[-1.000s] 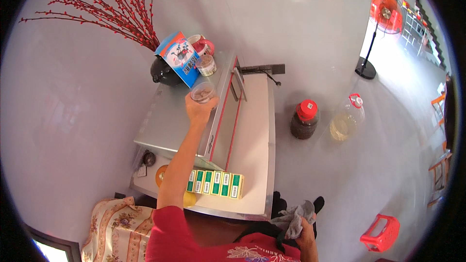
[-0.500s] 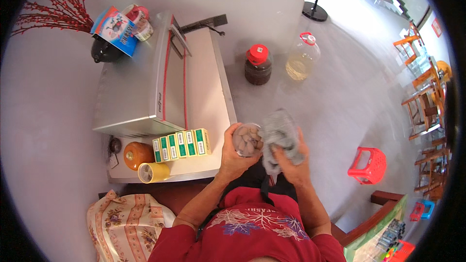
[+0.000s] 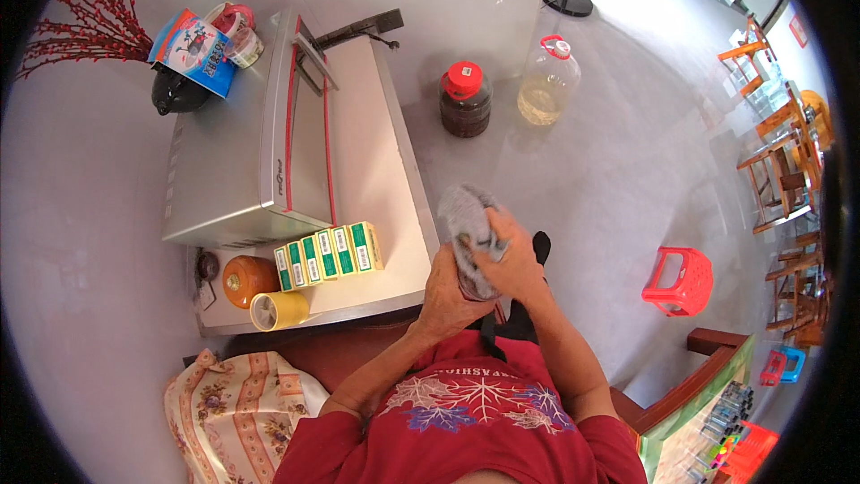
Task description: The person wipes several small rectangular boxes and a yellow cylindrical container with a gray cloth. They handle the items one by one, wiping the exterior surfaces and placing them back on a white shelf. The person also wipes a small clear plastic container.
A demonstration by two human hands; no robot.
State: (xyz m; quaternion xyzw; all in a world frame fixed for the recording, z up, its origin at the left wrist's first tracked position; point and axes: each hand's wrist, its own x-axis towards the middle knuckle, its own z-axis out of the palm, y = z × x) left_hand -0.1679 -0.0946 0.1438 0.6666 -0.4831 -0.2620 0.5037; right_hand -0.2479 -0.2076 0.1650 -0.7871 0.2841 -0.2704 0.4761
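In front of my chest, both hands meet over the floor beside the white cabinet (image 3: pixel 385 170). My left hand (image 3: pixel 445 294) grips a small clear glass (image 3: pixel 473 285) from below; most of the glass is hidden. My right hand (image 3: pixel 509 255) presses a grey cloth (image 3: pixel 464 212) over the top of the glass. The cloth bunches up above my fingers.
A silver appliance (image 3: pixel 237 170) lies on the cabinet, with a row of green-and-white boxes (image 3: pixel 327 254), an orange jar (image 3: pixel 246 278) and a yellow cup (image 3: pixel 278 310) near its front. A dark jar with a red lid (image 3: pixel 465 100), a clear jug (image 3: pixel 546 81) and a red stool (image 3: pixel 678 280) stand on the floor.
My left hand took the glass from the far end of the appliance and brought it to my chest. My right hand rose with the cloth, which now covers the glass.
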